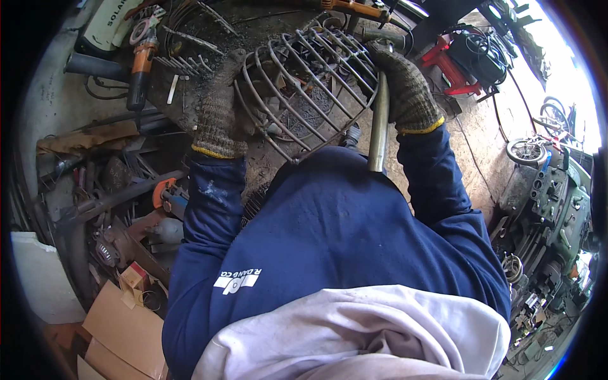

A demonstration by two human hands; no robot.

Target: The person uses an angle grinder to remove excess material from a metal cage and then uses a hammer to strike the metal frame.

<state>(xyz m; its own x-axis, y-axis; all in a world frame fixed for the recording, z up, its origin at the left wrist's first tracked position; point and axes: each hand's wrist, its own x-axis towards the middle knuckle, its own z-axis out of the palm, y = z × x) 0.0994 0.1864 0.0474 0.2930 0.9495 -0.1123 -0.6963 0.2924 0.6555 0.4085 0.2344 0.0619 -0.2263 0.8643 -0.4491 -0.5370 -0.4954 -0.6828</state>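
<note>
A curved basket-like frame of welded steel rods [304, 95] stands tilted over a dark metal workbench [253, 25]. My left hand [221, 107], in a knitted work glove, grips the frame's left rim. My right hand [405, 82], also gloved, is closed on a metal pipe-like tool handle [379, 126] at the frame's right edge; the handle hangs down toward my chest. What the tool's upper end looks like is hidden behind my glove. My blue sleeves and torso fill the lower middle.
An orange angle grinder [140, 57] lies at the bench's left end. Scrap metal, bars and another grinder [166, 195] are piled low left, above cardboard pieces [120, 323]. A red welding machine with cables [462, 60] stands at upper right; machine parts crowd the right side.
</note>
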